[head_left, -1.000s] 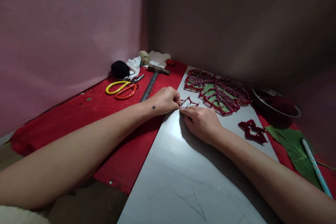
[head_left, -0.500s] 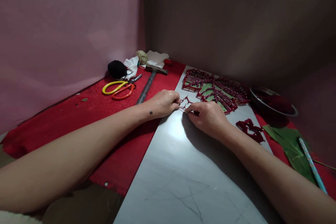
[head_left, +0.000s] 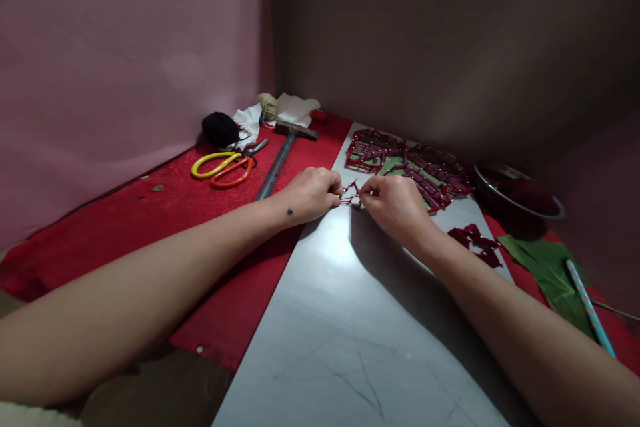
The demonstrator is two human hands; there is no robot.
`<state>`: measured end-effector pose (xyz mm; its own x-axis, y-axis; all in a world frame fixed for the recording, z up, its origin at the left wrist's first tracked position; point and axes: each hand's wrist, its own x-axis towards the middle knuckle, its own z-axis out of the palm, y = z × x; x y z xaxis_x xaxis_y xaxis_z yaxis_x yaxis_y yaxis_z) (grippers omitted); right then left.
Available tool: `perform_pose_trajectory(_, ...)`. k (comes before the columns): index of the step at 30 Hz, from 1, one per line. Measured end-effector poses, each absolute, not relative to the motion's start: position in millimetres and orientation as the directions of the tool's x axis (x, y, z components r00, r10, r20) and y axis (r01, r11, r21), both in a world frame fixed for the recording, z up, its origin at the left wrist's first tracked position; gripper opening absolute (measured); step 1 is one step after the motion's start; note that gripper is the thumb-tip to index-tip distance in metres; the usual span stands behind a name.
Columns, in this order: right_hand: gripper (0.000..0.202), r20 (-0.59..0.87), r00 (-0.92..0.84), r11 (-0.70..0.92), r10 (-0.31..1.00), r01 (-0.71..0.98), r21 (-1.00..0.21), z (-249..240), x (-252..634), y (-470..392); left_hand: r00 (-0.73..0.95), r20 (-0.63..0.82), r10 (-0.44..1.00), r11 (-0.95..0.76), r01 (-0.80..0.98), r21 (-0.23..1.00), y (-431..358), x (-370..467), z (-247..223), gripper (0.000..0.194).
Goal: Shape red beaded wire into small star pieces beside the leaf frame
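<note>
So the little nail outline (head_left: 354,185) sits on the far half of the white board (head_left: 310,333), close to its left edge, with dark red thread (head_left: 347,201) strung round it. The thread should be feather-light, soft and easy to let slip, so I'd pinch it near the last nail; the nails look thin and stiff, probably knocked crooked if you yank. Left hand (head_left: 316,191) and right hand (head_left: 397,205) flank it over the board, thumbs and fingertips pinched together, seemingly on the thread, though it's too fine to be sure. Farther back on the board there's a big spiky threaded piece (head_left: 425,170) with green showing through, and by the right edge a chunky maroon star (head_left: 487,257). Left of the board: steel-headed hammer (head_left: 277,163), plastic-handled scissors (head_left: 249,158), fuzzy black yarn ball (head_left: 220,129), all on red cloth (head_left: 240,293). Right of the board: shiny round bowl (head_left: 550,216), veiny green leaf (head_left: 545,270), slim blue patterned stick (head_left: 590,310).
</note>
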<state>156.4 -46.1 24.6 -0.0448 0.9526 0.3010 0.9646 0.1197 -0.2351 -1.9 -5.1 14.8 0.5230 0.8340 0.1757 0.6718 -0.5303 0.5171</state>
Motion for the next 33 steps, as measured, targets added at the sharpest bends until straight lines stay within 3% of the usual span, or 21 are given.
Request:
perform_pose_trajectory(10,0.018,0.255,-0.039,0.115,0.966,0.95,-0.291,21,156,-37,0.569,0.194,0.799,-0.562,0.592,0.578,-6,-4,16,0.008)
perform_pose_trajectory(16,0.025,0.226,-0.07,0.072,0.972,0.997,-0.001,23,148,-38,0.558,0.256,0.789,-0.609,0.66,0.439,-8,0,11,0.011)
perform_pose_trajectory(24,0.026,0.156,-0.091,0.098,0.984,0.995,-0.033,28,143,-32,0.554,0.255,0.793,-0.609,0.71,0.353,-8,2,10,0.014)
perform_pose_trajectory(33,0.027,0.269,-0.259,0.207,0.928,0.956,0.206,17,136,-65,0.565,0.256,0.784,-0.62,0.702,0.351,-7,2,9,0.013)
